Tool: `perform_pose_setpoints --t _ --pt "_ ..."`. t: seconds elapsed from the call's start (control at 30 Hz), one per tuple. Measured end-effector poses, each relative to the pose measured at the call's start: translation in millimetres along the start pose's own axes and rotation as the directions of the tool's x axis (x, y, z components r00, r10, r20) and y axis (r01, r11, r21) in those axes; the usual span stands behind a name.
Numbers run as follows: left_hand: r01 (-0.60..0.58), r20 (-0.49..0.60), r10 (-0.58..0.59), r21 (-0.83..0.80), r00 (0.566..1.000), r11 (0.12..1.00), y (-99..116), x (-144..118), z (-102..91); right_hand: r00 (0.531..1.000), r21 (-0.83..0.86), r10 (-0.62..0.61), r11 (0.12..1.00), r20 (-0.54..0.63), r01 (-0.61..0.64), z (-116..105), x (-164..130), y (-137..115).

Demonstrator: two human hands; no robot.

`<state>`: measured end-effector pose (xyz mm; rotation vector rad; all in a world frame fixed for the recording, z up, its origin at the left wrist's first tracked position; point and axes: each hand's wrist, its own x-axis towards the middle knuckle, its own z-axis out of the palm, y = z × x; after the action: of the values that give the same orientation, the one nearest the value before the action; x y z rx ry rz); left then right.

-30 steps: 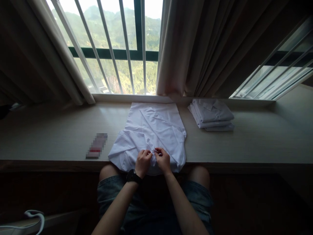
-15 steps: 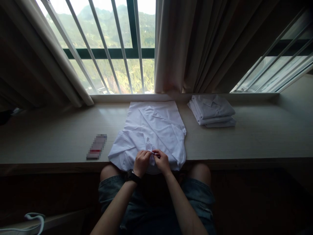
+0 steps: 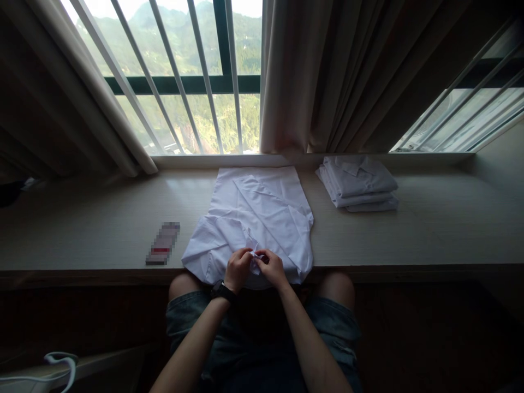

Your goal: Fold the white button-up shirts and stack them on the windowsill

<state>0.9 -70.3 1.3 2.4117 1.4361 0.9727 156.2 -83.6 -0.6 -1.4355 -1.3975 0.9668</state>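
A white shirt [image 3: 266, 213] lies spread on the desk in front of me, its sides folded inward and its near end hanging slightly over the front edge. Both hands meet at the collar area close to my body. My left hand [image 3: 238, 268], with a black watch on the wrist, is closed in a pinch on the shirt's cloth. Beside it, my right hand [image 3: 270, 266] pinches the same small part of the shirt between thumb and fingers. The exact bit between the fingertips is too small to make out.
A stack of folded white shirts [image 3: 358, 183] sits at the back right of the desk [image 3: 442, 229]. To the left lies a blurred-out flat object [image 3: 164, 243]. Behind are a barred window [image 3: 184, 120] and curtains [image 3: 295, 82]. A white cable [image 3: 61, 363] shows at lower left.
My fingers have shifted slightly at the collar area while still pinching the cloth. The view has moved a little; the shirt and the stack stay in place.
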Motion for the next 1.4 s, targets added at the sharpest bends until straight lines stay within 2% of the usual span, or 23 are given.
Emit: perform_pose_setpoints --t 0.17,0.27,0.37,0.57,0.73,0.97,1.13,1.23,1.4 --pt "-0.007 0.135 0.023 -0.119 0.991 0.993 -5 7 -3.0 0.998 -0.094 -0.064 0.993 0.009 0.065 2 2 1" --pt "-0.017 0.224 0.042 -0.11 0.974 0.994 -6 13 -8.2 0.989 -0.17 -0.143 0.974 0.046 0.149 1 4 1" --pt "-0.016 0.266 0.039 -0.087 0.963 0.996 -7 18 -10.5 0.97 -0.239 -0.226 0.941 0.087 0.241 -1 8 4" --pt "-0.052 0.229 0.06 -0.045 0.971 0.998 -9 18 -3.3 0.947 -0.32 -0.318 0.893 0.048 0.316 -3 12 9" --pt "0.007 0.191 0.002 -0.043 0.982 0.999 -8 18 -0.1 0.939 -0.429 -0.341 0.842 0.047 0.327 -4 11 4" --pt "0.065 0.174 -0.051 -0.079 0.983 0.995 -8 23 0.7 0.896 -0.552 -0.427 0.722 0.118 0.417 -4 12 -1" --pt "0.083 0.158 -0.066 -0.104 0.985 0.991 -6 27 -1.4 0.885 -0.557 -0.445 0.705 0.133 0.439 -8 16 1" --pt "0.082 0.158 -0.063 -0.115 0.985 0.99 -6 26 -0.8 0.875 -0.569 -0.447 0.677 0.186 0.467 -10 19 -1" --pt "0.132 0.078 -0.123 -0.126 0.989 0.983 -5 21 5.7 0.847 -0.598 -0.47 0.614 0.247 0.515 -10 21 -4"
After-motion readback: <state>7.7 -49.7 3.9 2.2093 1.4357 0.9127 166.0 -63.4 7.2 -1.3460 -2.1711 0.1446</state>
